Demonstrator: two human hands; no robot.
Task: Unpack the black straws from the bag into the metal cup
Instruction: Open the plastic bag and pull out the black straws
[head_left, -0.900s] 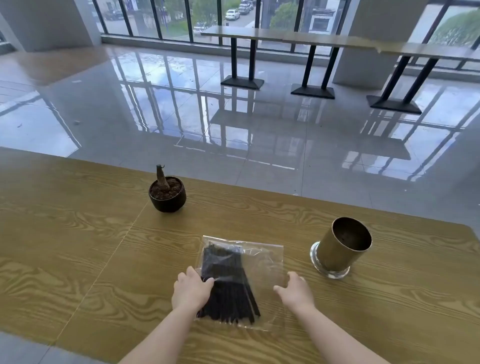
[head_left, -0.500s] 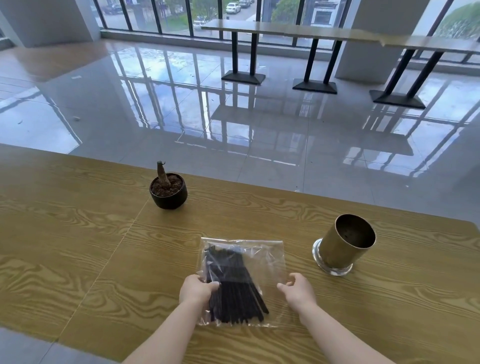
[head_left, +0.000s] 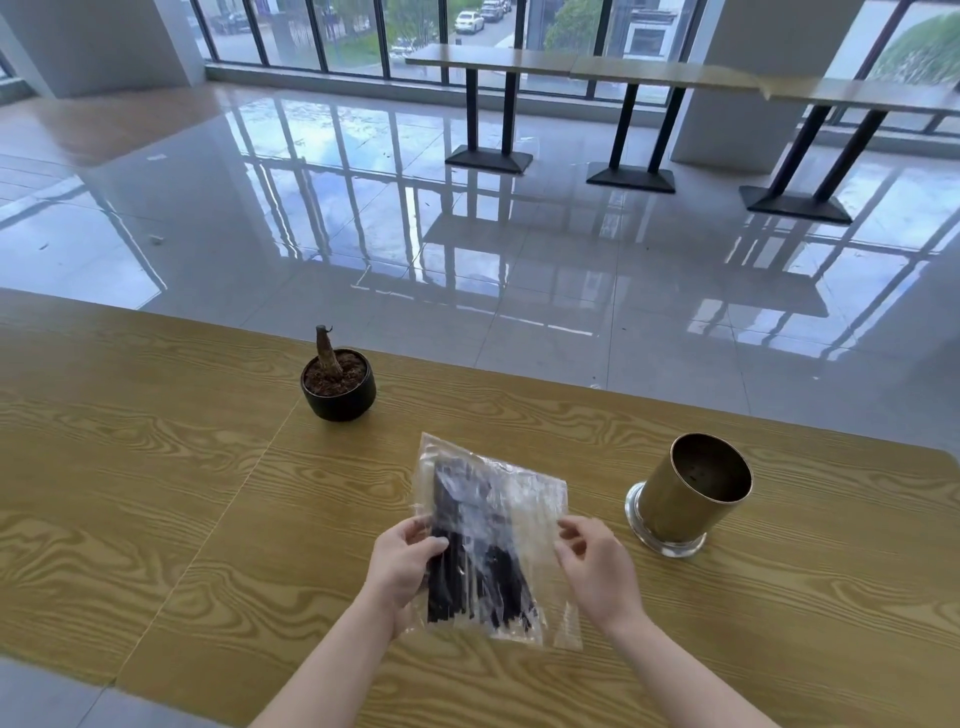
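A clear plastic bag (head_left: 524, 499) holding a bundle of black straws (head_left: 470, 566) is lifted and tilted above the wooden table (head_left: 156, 493). My left hand (head_left: 402, 566) grips the bag's left edge, thumb over the plastic. My right hand (head_left: 597, 566) pinches the bag's right edge between thumb and fingers. The metal cup (head_left: 685, 493), gold with a shiny base, stands upright and empty to the right of the bag, apart from my right hand.
A small black pot (head_left: 338, 387) with soil and a bare stem sits behind and left of the bag. The table's far edge runs just past the pot and cup. Beyond it lie a glossy tiled floor and several tall tables.
Both hands have closed on the bag's side edges and raised it off the table, tilting it up. The cup and the pot have stayed in place.
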